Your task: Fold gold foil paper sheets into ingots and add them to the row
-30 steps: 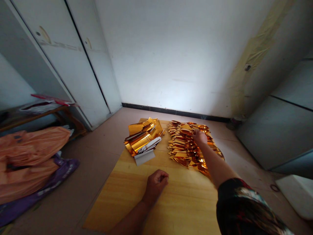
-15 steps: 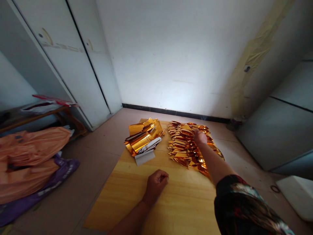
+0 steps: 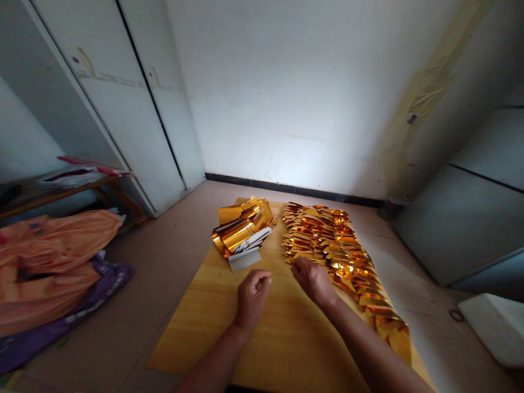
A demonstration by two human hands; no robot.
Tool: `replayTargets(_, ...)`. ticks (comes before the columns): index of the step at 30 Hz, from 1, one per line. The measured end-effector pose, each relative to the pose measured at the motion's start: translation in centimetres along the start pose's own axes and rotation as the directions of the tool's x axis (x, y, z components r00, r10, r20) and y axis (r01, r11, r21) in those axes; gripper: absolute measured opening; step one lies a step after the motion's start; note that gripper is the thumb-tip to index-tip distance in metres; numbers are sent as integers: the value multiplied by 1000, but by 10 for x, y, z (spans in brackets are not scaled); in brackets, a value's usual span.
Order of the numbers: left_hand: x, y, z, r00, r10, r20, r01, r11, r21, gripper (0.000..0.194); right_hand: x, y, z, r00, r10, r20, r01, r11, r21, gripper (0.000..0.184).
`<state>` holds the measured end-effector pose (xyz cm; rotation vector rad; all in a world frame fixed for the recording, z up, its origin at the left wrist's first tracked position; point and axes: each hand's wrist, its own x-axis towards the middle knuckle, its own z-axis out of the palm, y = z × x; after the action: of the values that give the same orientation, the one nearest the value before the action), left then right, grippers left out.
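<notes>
A low wooden board lies on the floor. On its far left sits a loose stack of gold foil sheets with white backs. To the right, several folded gold foil pieces lie in overlapping rows that run down the board's right side. My left hand rests on the board with its fingers curled in, and nothing shows in it. My right hand hovers low over the board at the near left edge of the folded pieces, fingers loosely bent and holding nothing.
White cabinet doors stand at the left, a white wall behind. Orange and purple bags lie on the floor at left beneath a wooden shelf. A grey cabinet and a white object are at right.
My right hand has pulled back from the far end of the folded gold pieces to the near middle of the board. My left hand has shifted slightly forward.
</notes>
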<state>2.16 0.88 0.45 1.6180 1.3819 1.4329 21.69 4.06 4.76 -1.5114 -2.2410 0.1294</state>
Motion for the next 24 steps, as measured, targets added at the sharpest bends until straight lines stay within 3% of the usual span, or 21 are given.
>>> replayTargets(4,42,-7,-44,955,153,-253,-75,953,294,21,-47,-10,24,993,-77,87,75,997,35,22)
replayTargets(7,72,-18,-67,974,123,-192,-6,856,518,25,-60,-5,34,996,-69,63,66,997,42,23)
replayTargets(11,90,-31,-72,994,-91,-53,103,737,668,22,-61,-6,42,996,-94,0,94,995,15,24)
replayTargets(15,90,-32,-68,983,-178,-34,153,713,684,26,-60,-10,44,989,-151,7,151,987,-47,24)
replayTargets(21,89,-31,-72,972,-174,-157,231,827,512,28,-60,-10,47,989,-147,11,148,986,-71,21)
replayTargets(24,85,-32,-76,969,-195,-155,241,888,392,33,-59,-9,48,989,-148,6,148,985,-91,21)
